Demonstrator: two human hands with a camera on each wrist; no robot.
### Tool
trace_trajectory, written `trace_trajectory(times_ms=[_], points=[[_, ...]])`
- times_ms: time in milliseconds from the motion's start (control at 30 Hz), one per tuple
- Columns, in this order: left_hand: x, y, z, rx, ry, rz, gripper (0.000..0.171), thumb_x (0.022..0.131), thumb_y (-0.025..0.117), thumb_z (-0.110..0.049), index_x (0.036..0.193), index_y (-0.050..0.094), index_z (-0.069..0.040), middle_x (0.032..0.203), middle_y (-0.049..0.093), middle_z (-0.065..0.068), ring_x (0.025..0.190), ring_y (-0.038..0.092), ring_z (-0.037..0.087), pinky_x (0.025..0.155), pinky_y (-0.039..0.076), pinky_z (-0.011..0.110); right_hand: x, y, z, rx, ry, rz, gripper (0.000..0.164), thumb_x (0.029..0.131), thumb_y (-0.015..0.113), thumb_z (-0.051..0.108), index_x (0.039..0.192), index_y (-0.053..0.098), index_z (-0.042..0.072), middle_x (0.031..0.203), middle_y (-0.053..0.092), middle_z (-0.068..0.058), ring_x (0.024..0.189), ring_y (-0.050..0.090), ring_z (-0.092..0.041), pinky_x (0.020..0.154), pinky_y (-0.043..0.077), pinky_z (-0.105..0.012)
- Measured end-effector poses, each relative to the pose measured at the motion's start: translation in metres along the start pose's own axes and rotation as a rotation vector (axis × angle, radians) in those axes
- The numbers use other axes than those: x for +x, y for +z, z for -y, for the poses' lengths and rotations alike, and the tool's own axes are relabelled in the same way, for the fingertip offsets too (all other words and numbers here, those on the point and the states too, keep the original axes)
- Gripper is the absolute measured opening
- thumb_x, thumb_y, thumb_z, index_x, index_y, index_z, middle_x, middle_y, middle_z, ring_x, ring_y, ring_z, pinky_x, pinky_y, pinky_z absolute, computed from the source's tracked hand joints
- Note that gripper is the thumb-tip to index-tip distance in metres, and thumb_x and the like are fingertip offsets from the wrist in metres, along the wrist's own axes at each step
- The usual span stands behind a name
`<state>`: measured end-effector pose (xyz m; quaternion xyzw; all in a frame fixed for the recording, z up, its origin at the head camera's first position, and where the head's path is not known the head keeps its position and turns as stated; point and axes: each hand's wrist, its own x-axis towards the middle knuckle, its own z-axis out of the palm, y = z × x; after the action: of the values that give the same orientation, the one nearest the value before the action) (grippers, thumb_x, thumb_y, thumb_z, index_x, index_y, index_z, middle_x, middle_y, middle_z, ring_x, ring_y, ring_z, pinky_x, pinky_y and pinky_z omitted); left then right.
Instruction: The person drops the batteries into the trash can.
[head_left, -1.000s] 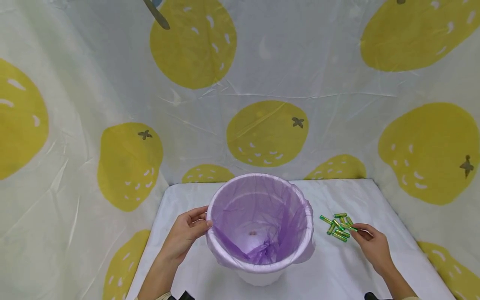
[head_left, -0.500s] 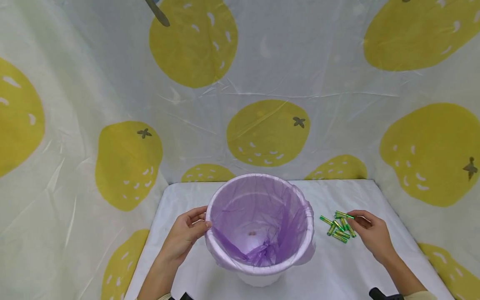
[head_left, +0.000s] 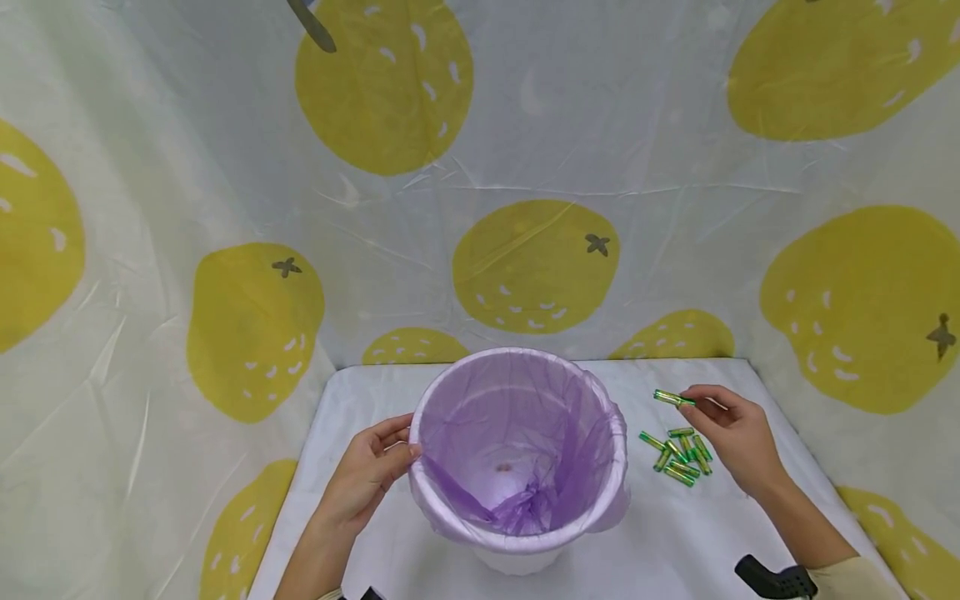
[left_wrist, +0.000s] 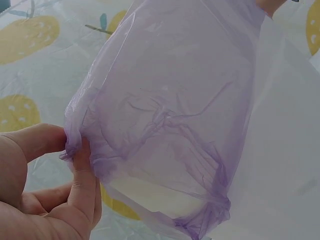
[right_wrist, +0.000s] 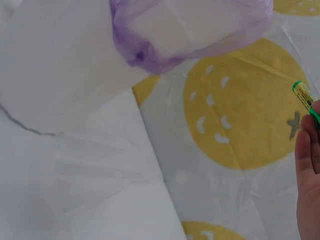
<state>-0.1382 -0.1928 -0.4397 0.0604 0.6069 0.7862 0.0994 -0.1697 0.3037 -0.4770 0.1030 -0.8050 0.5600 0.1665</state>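
A white bin point(head_left: 517, 560) lined with a thin purple bag point(head_left: 510, 417) stands in the middle of the table. My left hand point(head_left: 366, 468) pinches the bin's left rim, thumb on the near side and fingers behind, over the folded bag edge point(left_wrist: 75, 125). To the right, my right hand point(head_left: 731, 433) pinches a green and yellow battery point(head_left: 669, 397) by one end, raised above the pile. In the right wrist view the same battery point(right_wrist: 303, 94) sticks out past the fingertips. Below it lies a loose pile of similar batteries point(head_left: 678, 454) on the table.
The white-covered table point(head_left: 600, 575) ends at a back edge against a hanging sheet point(head_left: 660, 275) printed with yellow fruit, which also encloses both sides. A black wrist strap piece point(head_left: 776, 577) shows at the right wrist. Inside the bin, the bag is bunched at the bottom.
My right hand has lifted from the pile, moving up and slightly left with a battery pinched in it. My left hand keeps its hold on the bin rim.
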Motion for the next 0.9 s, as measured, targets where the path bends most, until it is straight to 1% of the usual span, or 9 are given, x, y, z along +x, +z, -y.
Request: trace_trajectory(times_ms=[200,333,500,600,700,833,900], points=[[0.000,-0.002,0.002,-0.001,0.017,0.024,0.055,0.093,0.065,0.009,0.140,0.040,0.024,0.112,0.064,0.014,0.095,0.067,0.016,0.088,0.059,0.029,0.016,0.012,0.029,0.090,-0.073,0.040,0.020,0.094,0.067,-0.012,0.114,0.065,-0.011,0.109,0.064,0.000,0.096,0.067,-0.006,0.082,0.056,-0.017],[0.001,-0.003,0.004,-0.006,0.026,0.024,0.055,0.092,0.065,0.010,0.139,0.041,0.025,0.111,0.064,0.014,0.096,0.067,0.016,0.088,0.059,0.029,0.026,0.021,0.048,0.158,-0.120,0.087,0.021,0.092,0.065,-0.018,0.113,0.064,-0.013,0.108,0.065,-0.001,0.099,0.068,-0.008,0.083,0.057,-0.019],[0.002,-0.003,0.005,-0.014,0.037,0.024,0.053,0.092,0.064,0.011,0.138,0.042,0.025,0.110,0.064,0.014,0.095,0.066,0.016,0.087,0.059,0.028,0.037,0.036,0.067,0.151,-0.188,0.160,0.022,0.090,0.066,-0.019,0.110,0.067,-0.010,0.105,0.070,-0.001,0.094,0.070,-0.008,0.080,0.058,-0.019],[0.002,-0.003,0.005,-0.018,0.037,0.022,0.053,0.092,0.064,0.011,0.138,0.042,0.025,0.110,0.064,0.015,0.095,0.066,0.017,0.087,0.059,0.028,0.043,0.045,0.076,0.159,-0.232,0.208,0.022,0.090,0.067,-0.018,0.109,0.068,-0.008,0.104,0.070,-0.004,0.089,0.069,-0.009,0.077,0.058,-0.019],[0.002,-0.003,0.005,-0.020,0.025,0.023,0.054,0.092,0.065,0.010,0.138,0.042,0.025,0.111,0.064,0.015,0.096,0.067,0.017,0.087,0.059,0.029,0.048,0.053,0.083,0.183,-0.261,0.238,0.021,0.089,0.067,-0.019,0.107,0.069,-0.007,0.103,0.068,-0.008,0.087,0.068,-0.010,0.076,0.058,-0.019],[0.003,-0.003,0.005,-0.019,0.009,0.020,0.054,0.093,0.065,0.009,0.139,0.041,0.024,0.113,0.064,0.016,0.096,0.067,0.017,0.088,0.059,0.029,0.056,0.065,0.090,0.208,-0.280,0.273,0.023,0.089,0.068,-0.019,0.107,0.070,-0.006,0.106,0.065,-0.010,0.090,0.067,-0.013,0.079,0.058,-0.020],[0.003,-0.003,0.005,-0.021,0.005,0.018,0.055,0.092,0.065,0.009,0.139,0.041,0.024,0.113,0.064,0.016,0.096,0.067,0.017,0.088,0.059,0.029,0.060,0.072,0.093,0.213,-0.304,0.297,0.024,0.089,0.068,-0.019,0.108,0.071,-0.005,0.107,0.064,-0.011,0.091,0.067,-0.014,0.079,0.058,-0.021]])
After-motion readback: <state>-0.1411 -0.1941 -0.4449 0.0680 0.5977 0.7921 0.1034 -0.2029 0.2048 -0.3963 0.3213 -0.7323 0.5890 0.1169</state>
